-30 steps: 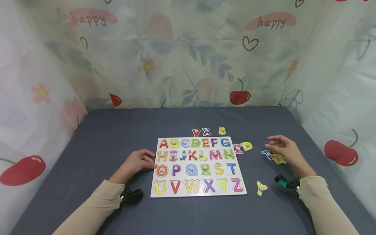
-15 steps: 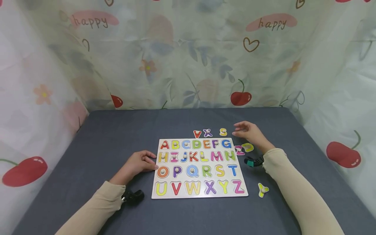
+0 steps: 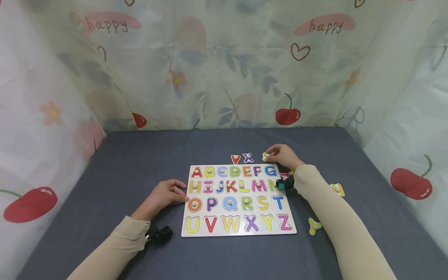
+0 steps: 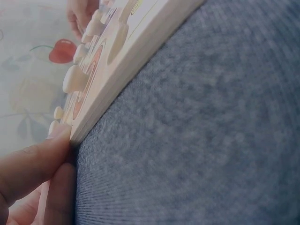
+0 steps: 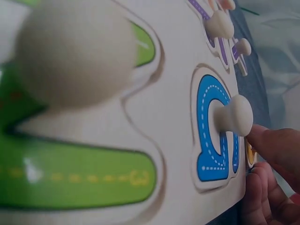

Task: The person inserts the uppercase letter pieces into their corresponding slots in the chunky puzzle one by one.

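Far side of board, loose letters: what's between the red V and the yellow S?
The purple X, sitting nearer the red V. From there to the yellow S it's just bare dark cloth. Head view shows it.

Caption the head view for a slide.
Left hand holds the alphabet board by its edge; right hand pinches the S piece.

Fingers touch pale board; grey cloth beside.
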{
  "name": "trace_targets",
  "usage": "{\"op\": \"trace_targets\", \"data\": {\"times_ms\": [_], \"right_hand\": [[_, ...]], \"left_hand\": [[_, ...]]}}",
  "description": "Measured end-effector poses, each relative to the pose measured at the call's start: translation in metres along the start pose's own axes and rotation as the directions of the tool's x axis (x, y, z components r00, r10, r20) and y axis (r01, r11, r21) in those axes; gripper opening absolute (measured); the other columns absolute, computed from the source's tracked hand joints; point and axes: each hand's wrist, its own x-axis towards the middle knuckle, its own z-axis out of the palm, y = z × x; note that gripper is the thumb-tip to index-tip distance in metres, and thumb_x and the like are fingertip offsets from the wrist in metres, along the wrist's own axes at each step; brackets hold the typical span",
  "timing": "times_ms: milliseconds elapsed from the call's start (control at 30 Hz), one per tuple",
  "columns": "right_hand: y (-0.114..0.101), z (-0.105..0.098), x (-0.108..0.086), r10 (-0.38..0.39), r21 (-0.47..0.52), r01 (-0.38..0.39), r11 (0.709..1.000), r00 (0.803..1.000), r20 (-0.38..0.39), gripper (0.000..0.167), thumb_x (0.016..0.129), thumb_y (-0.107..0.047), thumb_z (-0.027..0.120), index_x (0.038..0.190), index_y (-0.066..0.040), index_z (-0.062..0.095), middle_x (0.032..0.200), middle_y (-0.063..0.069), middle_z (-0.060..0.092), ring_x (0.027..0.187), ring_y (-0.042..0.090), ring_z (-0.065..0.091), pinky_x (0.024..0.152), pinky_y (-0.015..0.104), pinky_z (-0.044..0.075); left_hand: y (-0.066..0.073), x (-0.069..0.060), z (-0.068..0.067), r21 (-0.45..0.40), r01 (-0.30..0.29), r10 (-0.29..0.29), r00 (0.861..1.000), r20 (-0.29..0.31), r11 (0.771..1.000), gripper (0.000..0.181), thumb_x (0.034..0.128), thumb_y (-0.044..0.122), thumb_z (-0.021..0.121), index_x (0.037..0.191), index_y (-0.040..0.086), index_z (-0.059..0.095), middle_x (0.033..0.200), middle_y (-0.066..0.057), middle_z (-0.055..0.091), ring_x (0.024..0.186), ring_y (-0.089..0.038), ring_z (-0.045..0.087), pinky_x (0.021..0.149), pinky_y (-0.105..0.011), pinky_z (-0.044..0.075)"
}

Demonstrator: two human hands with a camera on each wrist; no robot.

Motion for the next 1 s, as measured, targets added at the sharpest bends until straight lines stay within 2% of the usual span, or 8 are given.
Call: {"op": "trace_targets", "data": {"times_ms": [133,200,367,433,567,733,900,1000], "right_hand": [[-0.003,0.0,0.004,0.019,-0.048,-0.019,0.999,1.0,-0.002,0.024,0.089,-0.016,0.07,0.108,-0.002,0.065,0.091,0.01,0.062,0.078,0.021,0.055,0.07,0.028,0.045],[-0.006,0.0,0.004,0.031,-0.056,-0.033,0.998,0.999,-0.027,0.021,0.089,-0.016,0.068,0.106,-0.003,0.066,0.093,0.011,0.063,0.078,0.021,0.056,0.07,0.029,0.046],[-0.015,-0.001,-0.001,0.025,-0.009,-0.027,1.0,0.99,-0.136,0.022,0.091,-0.018,0.068,0.108,-0.004,0.067,0.1,0.013,0.064,0.085,0.024,0.057,0.079,0.033,0.048],[-0.02,-0.002,-0.006,0.005,0.017,-0.002,1.0,0.989,-0.15,0.023,0.091,-0.02,0.069,0.109,-0.006,0.067,0.103,0.013,0.064,0.089,0.025,0.058,0.083,0.036,0.049],[-0.035,-0.005,-0.025,-0.051,0.041,0.057,0.998,0.992,-0.117,0.026,0.09,-0.023,0.07,0.11,-0.007,0.068,0.104,0.013,0.066,0.092,0.027,0.062,0.088,0.039,0.049],[-0.049,-0.005,-0.057,-0.117,0.015,0.118,0.993,0.99,-0.079,0.025,0.088,-0.025,0.072,0.106,-0.008,0.069,0.098,0.009,0.068,0.089,0.026,0.064,0.084,0.038,0.051],[-0.049,-0.001,-0.085,-0.155,0.001,0.155,0.988,0.987,-0.03,0.024,0.086,-0.024,0.075,0.103,-0.009,0.071,0.093,0.006,0.069,0.084,0.023,0.063,0.08,0.039,0.052],[-0.045,0.003,-0.099,-0.161,0.0,0.161,0.987,0.987,0.007,0.023,0.084,-0.024,0.077,0.101,-0.008,0.071,0.089,0.005,0.069,0.079,0.02,0.062,0.074,0.035,0.052]], "left_hand": [[0.002,-0.001,0.0,0.0,0.001,-0.001,1.0,0.0,1.0,0.048,0.0729,0.011,0.085,0.113,-0.001,0.06,0.078,-0.005,0.068,0.069,-0.011,0.063,0.064,-0.024,0.051],[0.002,-0.001,0.0,0.001,-0.004,0.004,1.0,0.006,1.0,0.049,0.0732,0.011,0.084,0.114,-0.001,0.06,0.078,-0.005,0.068,0.07,-0.011,0.063,0.064,-0.024,0.051],[0.003,-0.002,0.001,-0.006,-0.008,0.008,1.0,0.01,1.0,0.049,0.073,0.009,0.084,0.114,-0.002,0.059,0.078,-0.005,0.068,0.069,-0.011,0.063,0.064,-0.025,0.051],[0.003,-0.002,0.001,-0.009,-0.001,0.001,1.0,0.007,1.0,0.048,0.0728,0.009,0.084,0.113,-0.002,0.06,0.078,-0.005,0.068,0.069,-0.011,0.063,0.063,-0.024,0.051],[0.003,-0.002,0.001,-0.01,0.006,-0.006,1.0,0.004,1.0,0.047,0.0729,0.008,0.084,0.112,-0.001,0.06,0.077,-0.005,0.068,0.069,-0.011,0.063,0.063,-0.024,0.051],[0.003,-0.003,0.001,0.002,0.0,0.0,1.0,-0.002,1.0,0.047,0.0737,0.009,0.084,0.113,-0.001,0.06,0.078,-0.004,0.069,0.069,-0.011,0.063,0.063,-0.024,0.05],[0.004,-0.004,0.0,0.004,0.002,-0.002,1.0,-0.003,1.0,0.047,0.0741,0.01,0.083,0.113,-0.001,0.06,0.078,-0.004,0.069,0.069,-0.01,0.063,0.063,-0.023,0.05],[0.005,-0.005,0.0,-0.006,-0.001,0.001,1.0,-0.001,1.0,0.047,0.0737,0.008,0.084,0.113,-0.002,0.06,0.077,-0.004,0.069,0.069,-0.01,0.063,0.063,-0.023,0.05]]}}
